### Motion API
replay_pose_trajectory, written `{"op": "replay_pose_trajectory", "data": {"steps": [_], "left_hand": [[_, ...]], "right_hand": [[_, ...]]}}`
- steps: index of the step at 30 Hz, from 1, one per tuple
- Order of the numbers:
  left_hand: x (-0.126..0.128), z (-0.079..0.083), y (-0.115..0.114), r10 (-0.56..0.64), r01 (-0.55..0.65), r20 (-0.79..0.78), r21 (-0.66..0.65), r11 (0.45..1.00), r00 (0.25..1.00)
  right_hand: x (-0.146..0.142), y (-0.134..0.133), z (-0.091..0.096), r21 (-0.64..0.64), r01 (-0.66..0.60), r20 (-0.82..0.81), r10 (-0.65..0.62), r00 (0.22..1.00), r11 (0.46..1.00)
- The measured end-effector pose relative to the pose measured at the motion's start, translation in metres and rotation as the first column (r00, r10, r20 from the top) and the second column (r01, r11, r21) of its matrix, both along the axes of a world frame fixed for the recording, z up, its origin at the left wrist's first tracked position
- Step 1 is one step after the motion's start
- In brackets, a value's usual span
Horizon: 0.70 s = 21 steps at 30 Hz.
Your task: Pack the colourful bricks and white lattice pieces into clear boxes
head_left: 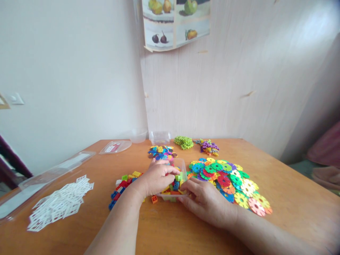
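L hand point(158, 179) is over the clear box point(170, 196), palm down, fingers bent & slightly apart, tips at or v. near a lime-green block point(179, 177); can't tell if it's pinching anything, as the fingertips' undersides are hidden. R hand point(208, 202) has the box's near R corner pinched, thumb low at the front, fingers bent at the R side, prob. to steady it while the L hand is busy inside. Box sits on the desk point(164, 233) right in front of the person, presumably so both hands reach it easily

Inside: mixed blocks point(174, 186), yellow, blue, orange, green etc., partly hidden by the L hand. One orange block point(154, 199) lies just outside, near the front L corner; more in a block pile point(123, 186) to the L, partly behind the L forearm

Further out: big flower discs point(224, 180) heaped R of the box, small discs point(160, 152) behind it, then green pieces point(183, 142) & a purple/mixed heap point(209, 146); white pieces point(58, 203) far L. Kinds lie in separate heaps, apparently to keep them sorted. At the back, by the wall, 2 clear containers point(160, 136), contents n/a to tell, w/ a labelled lid point(115, 146) flat nearby
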<state>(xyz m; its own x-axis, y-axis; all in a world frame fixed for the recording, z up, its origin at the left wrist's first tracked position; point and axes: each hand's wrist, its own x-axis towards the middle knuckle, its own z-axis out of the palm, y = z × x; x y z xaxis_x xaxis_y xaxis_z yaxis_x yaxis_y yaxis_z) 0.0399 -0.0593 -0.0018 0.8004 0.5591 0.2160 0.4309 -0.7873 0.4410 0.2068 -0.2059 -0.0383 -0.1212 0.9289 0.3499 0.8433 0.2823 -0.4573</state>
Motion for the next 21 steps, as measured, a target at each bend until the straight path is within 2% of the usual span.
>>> {"op": "replay_pose_trajectory", "data": {"steps": [3, 8, 13, 15, 18, 21], "left_hand": [[0.002, 0.002, -0.003, -0.045, 0.045, 0.007, -0.029, 0.999, 0.999], [0.001, 0.009, -0.003, -0.034, 0.038, 0.030, -0.145, 0.989, 0.999], [0.000, 0.012, -0.004, -0.116, 0.112, -0.009, -0.205, 0.972, 0.993], [-0.001, 0.012, -0.005, -0.093, 0.093, 0.011, -0.217, 0.972, 0.996], [-0.002, 0.010, -0.004, -0.002, 0.008, 0.039, -0.155, 0.988, 0.999], [-0.002, 0.007, -0.001, 0.022, -0.021, 0.008, -0.112, 0.993, 1.000]], "right_hand": [[0.000, 0.000, -0.001, 0.001, -0.003, -0.001, 0.003, 1.000, 1.000], [0.000, 0.000, -0.002, -0.015, 0.017, -0.030, -0.018, 0.999, 1.000], [-0.001, 0.002, -0.003, -0.032, 0.080, -0.078, -0.082, 0.994, 0.996], [-0.001, 0.002, -0.002, -0.035, 0.086, -0.073, -0.089, 0.993, 0.996], [-0.001, 0.003, -0.002, -0.038, 0.091, -0.072, -0.094, 0.993, 0.995], [-0.001, 0.002, -0.001, -0.039, 0.097, -0.071, -0.099, 0.993, 0.995]]}}
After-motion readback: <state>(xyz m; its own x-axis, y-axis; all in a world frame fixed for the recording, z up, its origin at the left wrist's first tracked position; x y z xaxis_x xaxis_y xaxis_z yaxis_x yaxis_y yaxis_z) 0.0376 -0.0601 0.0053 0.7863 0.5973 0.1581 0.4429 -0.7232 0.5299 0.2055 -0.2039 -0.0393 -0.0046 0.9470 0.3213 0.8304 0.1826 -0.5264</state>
